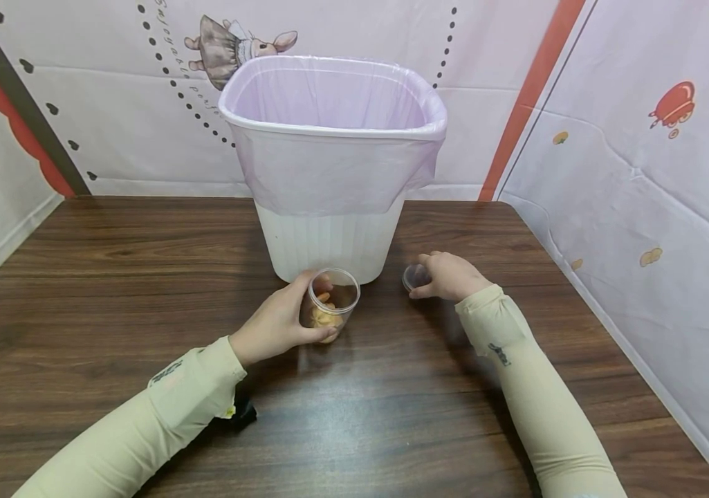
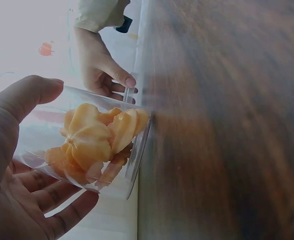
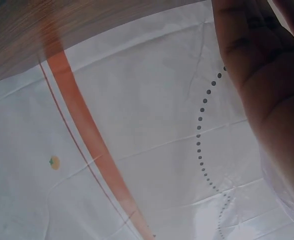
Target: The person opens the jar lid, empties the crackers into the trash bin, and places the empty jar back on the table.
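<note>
A clear plastic cup with several yellow, ridged cookies stands in front of the bin, its top uncovered. My left hand grips it from the left, thumb on the near side and fingers on the far side. In the left wrist view the cookies lie heaped against the cup's bottom. To the right, my right hand pinches a round clear lid by its edge, close over the table. The right wrist view shows only part of the right hand; the lid is hidden there.
A white bin with a pale purple liner stands at the table's back, right behind the cup. Printed white cloth hangs behind and along the right of the brown wooden table. A small black object shows under the left sleeve.
</note>
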`<action>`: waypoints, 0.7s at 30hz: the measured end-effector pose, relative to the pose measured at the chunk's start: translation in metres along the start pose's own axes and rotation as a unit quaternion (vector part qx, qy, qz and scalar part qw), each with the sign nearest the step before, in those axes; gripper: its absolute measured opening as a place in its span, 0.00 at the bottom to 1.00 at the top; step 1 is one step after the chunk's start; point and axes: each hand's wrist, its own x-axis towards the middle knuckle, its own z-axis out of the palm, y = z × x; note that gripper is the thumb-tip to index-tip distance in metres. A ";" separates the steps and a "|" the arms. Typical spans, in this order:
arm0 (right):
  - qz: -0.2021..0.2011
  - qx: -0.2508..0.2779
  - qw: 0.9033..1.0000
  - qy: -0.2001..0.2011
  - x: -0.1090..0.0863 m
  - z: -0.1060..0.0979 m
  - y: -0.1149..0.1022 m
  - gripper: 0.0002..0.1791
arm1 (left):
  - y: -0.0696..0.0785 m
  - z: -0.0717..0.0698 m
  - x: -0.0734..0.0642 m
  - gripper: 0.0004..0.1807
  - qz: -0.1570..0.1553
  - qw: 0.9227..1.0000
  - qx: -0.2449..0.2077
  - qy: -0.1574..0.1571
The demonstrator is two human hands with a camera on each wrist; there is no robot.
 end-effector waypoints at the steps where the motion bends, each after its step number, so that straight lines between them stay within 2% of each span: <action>1: 0.000 0.000 1.000 0.000 0.000 0.000 0.000 0.40 | 0.000 0.000 0.000 0.40 -0.001 1.000 -0.001 0.000; 21: -0.008 -0.021 1.000 0.005 -0.002 0.008 -0.003 0.42 | 0.003 0.002 -0.004 0.38 -0.006 1.000 0.003 0.002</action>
